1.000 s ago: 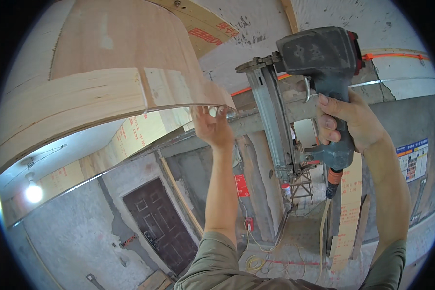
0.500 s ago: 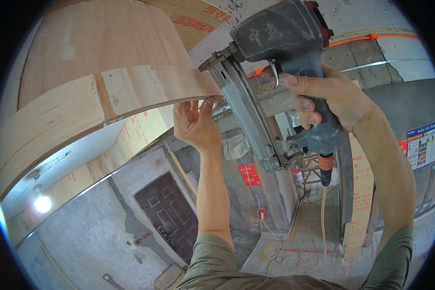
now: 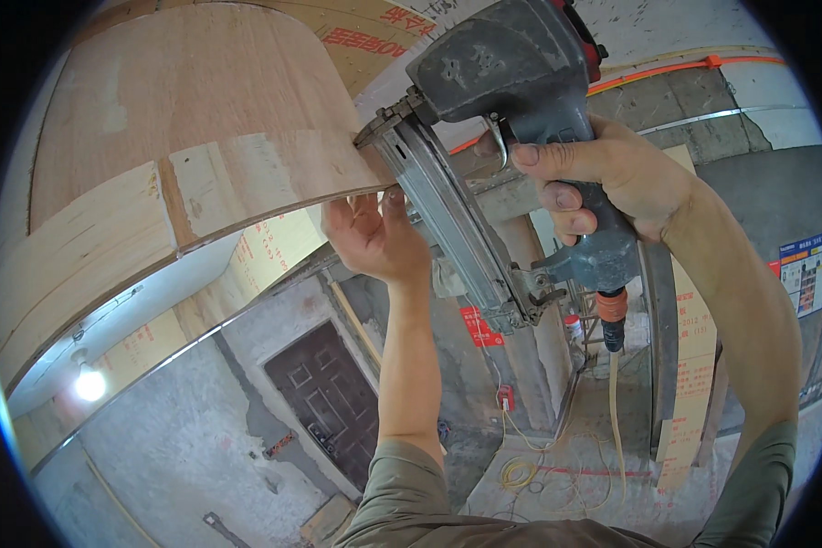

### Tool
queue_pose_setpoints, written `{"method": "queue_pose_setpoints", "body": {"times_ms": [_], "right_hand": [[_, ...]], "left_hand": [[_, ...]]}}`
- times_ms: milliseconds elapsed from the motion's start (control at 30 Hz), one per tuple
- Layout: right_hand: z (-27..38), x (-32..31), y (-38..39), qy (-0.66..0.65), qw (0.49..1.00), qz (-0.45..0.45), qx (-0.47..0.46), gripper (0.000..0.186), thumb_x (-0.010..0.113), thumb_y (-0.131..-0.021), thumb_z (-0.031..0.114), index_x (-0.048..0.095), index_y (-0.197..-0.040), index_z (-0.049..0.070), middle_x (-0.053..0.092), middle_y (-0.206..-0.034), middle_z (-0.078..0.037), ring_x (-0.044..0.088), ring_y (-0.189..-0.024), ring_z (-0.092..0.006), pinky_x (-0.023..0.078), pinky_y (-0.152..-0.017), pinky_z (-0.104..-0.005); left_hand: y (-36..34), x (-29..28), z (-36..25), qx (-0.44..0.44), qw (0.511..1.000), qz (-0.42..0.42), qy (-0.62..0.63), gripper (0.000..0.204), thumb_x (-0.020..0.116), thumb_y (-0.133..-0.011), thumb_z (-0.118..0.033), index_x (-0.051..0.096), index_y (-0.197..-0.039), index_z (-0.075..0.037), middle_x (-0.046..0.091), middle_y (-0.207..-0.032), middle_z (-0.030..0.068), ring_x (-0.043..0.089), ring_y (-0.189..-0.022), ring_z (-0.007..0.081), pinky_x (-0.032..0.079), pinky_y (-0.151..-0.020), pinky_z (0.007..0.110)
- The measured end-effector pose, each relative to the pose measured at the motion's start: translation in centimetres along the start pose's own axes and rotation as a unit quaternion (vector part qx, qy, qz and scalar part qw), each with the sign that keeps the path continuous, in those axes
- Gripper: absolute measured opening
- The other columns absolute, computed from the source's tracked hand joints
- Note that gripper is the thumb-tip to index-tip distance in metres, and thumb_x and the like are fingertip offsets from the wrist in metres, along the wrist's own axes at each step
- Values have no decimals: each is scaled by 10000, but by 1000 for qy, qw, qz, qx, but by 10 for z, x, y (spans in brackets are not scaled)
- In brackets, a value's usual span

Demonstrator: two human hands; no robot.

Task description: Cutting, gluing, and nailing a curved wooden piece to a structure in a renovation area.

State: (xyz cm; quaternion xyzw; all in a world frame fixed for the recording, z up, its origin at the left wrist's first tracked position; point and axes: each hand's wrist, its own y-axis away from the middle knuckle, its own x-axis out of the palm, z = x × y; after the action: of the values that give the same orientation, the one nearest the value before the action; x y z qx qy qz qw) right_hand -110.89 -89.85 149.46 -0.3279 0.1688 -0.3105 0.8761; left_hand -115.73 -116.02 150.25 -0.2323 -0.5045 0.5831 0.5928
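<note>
My right hand grips the handle of a dark grey pneumatic nail gun, thumb and fingers wrapped round it close to the trigger. Its nose rests at, or very close to, the face of a curved plywood strip; actual contact is hard to make out. From below, my left hand pinches the strip's lower edge just left of the gun's silver magazine. That strip runs along the bottom of a larger curved plywood panel overhead. Part of the strip's right end is hidden behind the gun.
A pale air hose hangs from the gun's orange coupling toward the floor. Coiled yellow cable lies on the floor. A lit bulb hangs at the left, and a dark panelled door stands beyond my left arm.
The nail gun and my right hand have shifted left, bringing the nose farther along the strip. My left hand still pinches the lower edge. The whole view has shifted slightly.
</note>
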Motion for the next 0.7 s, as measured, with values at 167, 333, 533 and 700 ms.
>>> {"method": "queue_pose_setpoints", "body": {"times_ms": [167, 333, 533, 700], "right_hand": [[3, 3, 1, 25, 1000, -2, -11, 295, 762, -866, 273, 589, -949, 49, 499, -621, 11, 479, -486, -91, 497, -582, -338], [5, 5, 3, 29, 999, -8, -10, 291, 761, -870, 267, 582, -954, 53, 504, -631, 9, 486, -491, -91, 487, -580, -333], [6, 9, 4, 14, 1000, -21, -8, 295, 765, -868, 254, 581, -986, 56, 498, -624, 2, 467, -464, -97, 430, -516, -298], [6, 7, 5, 15, 1000, -12, -6, 313, 765, -870, 246, 584, -1008, 31, 503, -628, 8, 484, -482, -93, 478, -584, -340]], "left_hand": [[2, -8, 22, 137, 989, 26, -51, 365, 683, -893, -5, 487, -1192, 65, 511, -1264, 220, 623, -1090, 306, 540, -920, 387], [2, 1, 9, 270, 935, -9, -229, 321, 693, -830, 45, 538, -1112, 43, 526, -1213, 227, 618, -921, 265, 525, -784, 345], [4, 5, -6, 178, 947, -13, -266, 292, 764, -753, 8, 570, -972, 16, 622, -925, 113, 591, -758, 162, 464, -682, 268], [0, 15, -11, 200, 945, -27, -258, 220, 728, -742, 95, 570, -879, 26, 642, -756, 107, 595, -624, 175, 481, -632, 262]]}}
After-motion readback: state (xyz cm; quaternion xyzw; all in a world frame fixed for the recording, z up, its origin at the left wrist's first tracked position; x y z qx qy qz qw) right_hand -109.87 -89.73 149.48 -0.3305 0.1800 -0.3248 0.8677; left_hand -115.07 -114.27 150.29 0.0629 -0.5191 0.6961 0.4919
